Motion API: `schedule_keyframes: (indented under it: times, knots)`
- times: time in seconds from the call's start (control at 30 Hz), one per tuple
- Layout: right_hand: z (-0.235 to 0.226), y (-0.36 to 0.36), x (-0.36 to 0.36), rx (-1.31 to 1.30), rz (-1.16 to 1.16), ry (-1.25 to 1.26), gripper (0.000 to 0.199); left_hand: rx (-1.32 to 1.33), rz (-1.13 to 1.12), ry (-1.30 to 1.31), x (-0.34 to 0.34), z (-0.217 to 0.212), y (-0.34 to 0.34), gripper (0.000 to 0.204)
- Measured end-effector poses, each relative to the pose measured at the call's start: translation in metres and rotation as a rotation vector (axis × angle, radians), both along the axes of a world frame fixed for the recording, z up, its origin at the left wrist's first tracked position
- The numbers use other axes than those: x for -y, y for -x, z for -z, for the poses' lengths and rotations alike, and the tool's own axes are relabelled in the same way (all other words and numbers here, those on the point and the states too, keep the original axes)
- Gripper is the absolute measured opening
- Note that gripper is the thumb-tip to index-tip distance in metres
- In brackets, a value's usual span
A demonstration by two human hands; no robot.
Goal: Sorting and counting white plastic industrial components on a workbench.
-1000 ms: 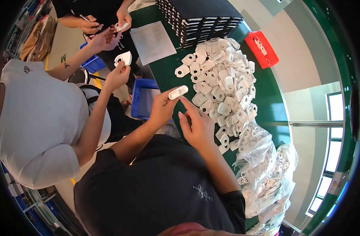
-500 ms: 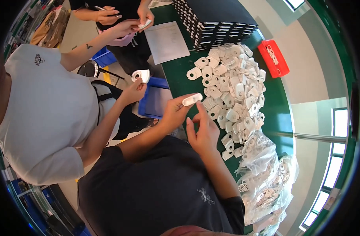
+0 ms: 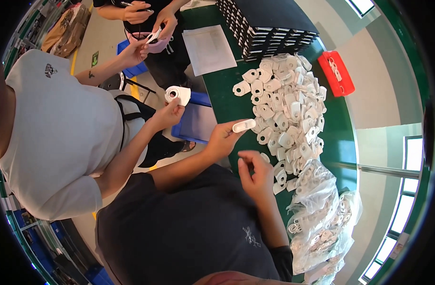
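**Entry: white plastic part in hand at green worktop**

- Left hand (image 3: pixel 222 140): closed round one white plastic part (image 3: pixel 244 125), pinched at fingertips, held just above worktop (image 3: pixel 338 135) edge, beside the pile of white parts (image 3: pixel 288 111).
- Right hand (image 3: pixel 255 171): fingers half-curled, thumb and forefinger near together; whether it holds anything – can't tell.
- Change vs. half a sec ago: hands further apart, part lifted up and away from right hand. Judged: part likely being turned over or checked, not yet put down.
- Nearby: clear bags of parts (image 3: pixel 322 223) lower right; stack of black trays (image 3: pixel 269 23) at far end; red box (image 3: pixel 337 73); paper sheet (image 3: pixel 209 47).
- Co-worker's hand (image 3: pixel 167 114) holds similar white piece (image 3: pixel 178 94); another person further off.
- Hidden/unclear: underside of held part, right palm, bag contents blurred, worktop near edge cut by own torso.
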State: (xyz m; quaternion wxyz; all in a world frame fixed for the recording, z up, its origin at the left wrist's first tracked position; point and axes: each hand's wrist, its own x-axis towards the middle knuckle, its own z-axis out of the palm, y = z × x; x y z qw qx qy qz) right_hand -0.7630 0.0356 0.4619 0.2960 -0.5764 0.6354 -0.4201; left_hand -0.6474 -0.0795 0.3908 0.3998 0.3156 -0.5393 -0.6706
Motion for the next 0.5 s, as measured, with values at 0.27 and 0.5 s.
schedule_keyframes:
  times: [0.27, 0.5]
  knots:
    - [0.028, 0.005, -0.027, -0.034, -0.047, -0.106, 0.015, -0.036, 0.048, -0.01, -0.004, 0.007, 0.009, 0.029]
    - [0.023, 0.005, -0.03, 0.059, 0.018, -0.225, 0.014, -0.054, 0.07, 0.017, -0.01, 0.008, 0.014, 0.027]
